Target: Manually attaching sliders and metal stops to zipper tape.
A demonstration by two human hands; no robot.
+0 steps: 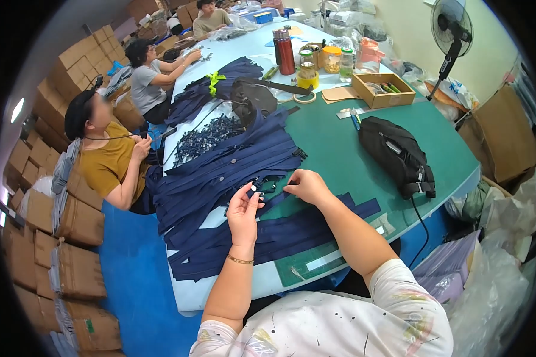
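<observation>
Over the near edge of the table, my left hand (243,208) is closed, its thumb and fingers pinched at a small dark fitting with a shiny spot. My right hand (308,187) is pinched on the end of a navy fabric strap (275,203), which slants down toward the left hand. Beyond both hands spreads a thick layer of navy straps (220,165), some with dark clips at their ends. Closer to me, more flat navy straps (280,231) lie side by side. A heap of small dark blue clips (203,143) sits behind the layer.
A black bag (394,153) lies on the green mat (333,140) at right. Farther back stand a wooden box (384,90), a red flask (284,55) and jars (331,59). A person (116,149) works at left, two others beyond. Cardboard boxes (80,262) line the left; a fan (452,33) stands right.
</observation>
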